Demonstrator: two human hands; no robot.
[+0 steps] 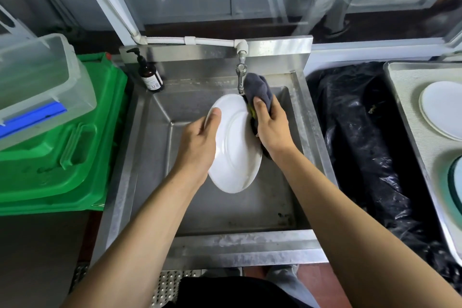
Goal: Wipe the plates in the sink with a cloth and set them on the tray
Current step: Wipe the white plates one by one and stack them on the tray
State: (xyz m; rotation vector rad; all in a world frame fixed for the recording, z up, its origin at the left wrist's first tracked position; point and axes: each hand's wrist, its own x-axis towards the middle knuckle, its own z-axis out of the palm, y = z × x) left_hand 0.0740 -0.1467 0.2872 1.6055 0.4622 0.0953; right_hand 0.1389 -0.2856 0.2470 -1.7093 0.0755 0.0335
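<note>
Now: sink [295, 132] steel, tray [400, 97] at right with plates already on. Plate [235, 147] held tilted over basin; stiff, glazed, likely slippery wet, breakable; best gripped at rim. Left hand [197, 142] clamps rim, thumb on top. Right hand [271, 125] presses cloth [257, 87] against far face, fingers curled round it. Bottle [150, 75] label unreadable.

The only print in view is on the white label of the dark pump bottle [149, 74] standing at the back left corner of the sink [297, 117]; its lines are too small and blurred to read. A small mark on the green bin lid [62, 157] is likewise illegible
</note>
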